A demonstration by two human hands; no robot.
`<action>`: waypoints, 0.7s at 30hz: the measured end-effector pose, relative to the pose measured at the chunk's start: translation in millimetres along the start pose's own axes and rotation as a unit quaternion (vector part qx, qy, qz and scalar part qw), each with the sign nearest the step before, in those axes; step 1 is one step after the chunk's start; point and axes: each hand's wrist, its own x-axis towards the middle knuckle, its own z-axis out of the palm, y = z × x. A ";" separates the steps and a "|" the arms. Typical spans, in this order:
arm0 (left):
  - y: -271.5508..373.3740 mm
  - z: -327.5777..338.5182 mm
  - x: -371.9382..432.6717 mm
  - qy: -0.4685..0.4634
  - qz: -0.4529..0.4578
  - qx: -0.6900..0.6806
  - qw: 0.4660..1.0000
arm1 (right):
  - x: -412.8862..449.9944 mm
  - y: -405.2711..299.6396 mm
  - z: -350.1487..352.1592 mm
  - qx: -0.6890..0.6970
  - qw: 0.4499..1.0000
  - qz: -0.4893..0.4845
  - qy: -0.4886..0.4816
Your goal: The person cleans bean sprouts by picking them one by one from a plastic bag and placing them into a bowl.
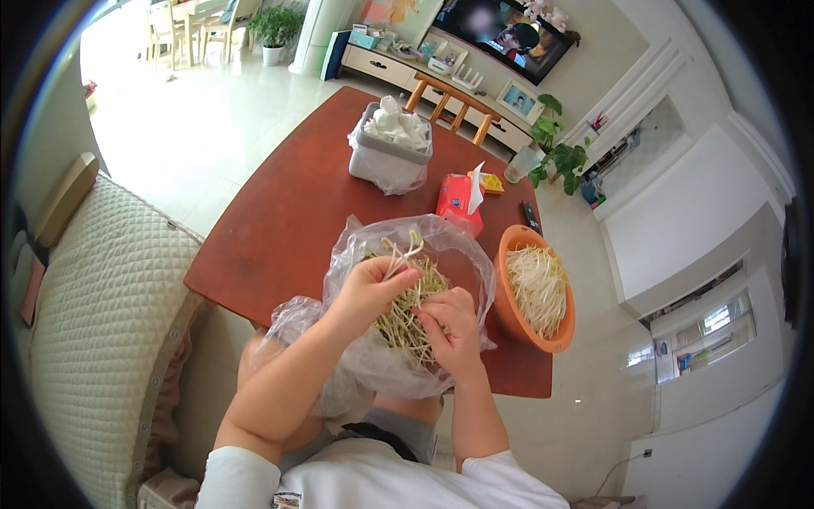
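My left hand (pixel 375 286) pinches a few bean sprouts (pixel 412 243), their yellow heads pointing up past the thumb and fingers. Close by on the right, my right hand (pixel 453 327) has its thumb and fingertips shut on the lower end of a sprout. Both hands are above a clear plastic bag (pixel 474 267), spread wide on the table. A tangled heap of sprouts and thin brownish roots (pixel 407 337) lies in it, partly hidden by my hands. To the right stands an orange plastic basin (pixel 507 305) with pale, whitish sprouts (pixel 537 289) inside.
On the red-brown wooden table (pixel 280 216) stand a lined grey bin (pixel 381 167) heaped with white crumpled tissue, a red tissue pack (pixel 459 202), a yellow item (pixel 491 182), a remote control (pixel 531 217) and a clear cup (pixel 520 164). A wooden chair (pixel 451 102) is beyond; a quilted sofa (pixel 102 305) is left.
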 end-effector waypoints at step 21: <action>7.6 -17.3 5.3 -0.059 -0.062 -0.223 0.971 | -15.0 15.2 7.3 -0.140 0.976 0.048 -0.160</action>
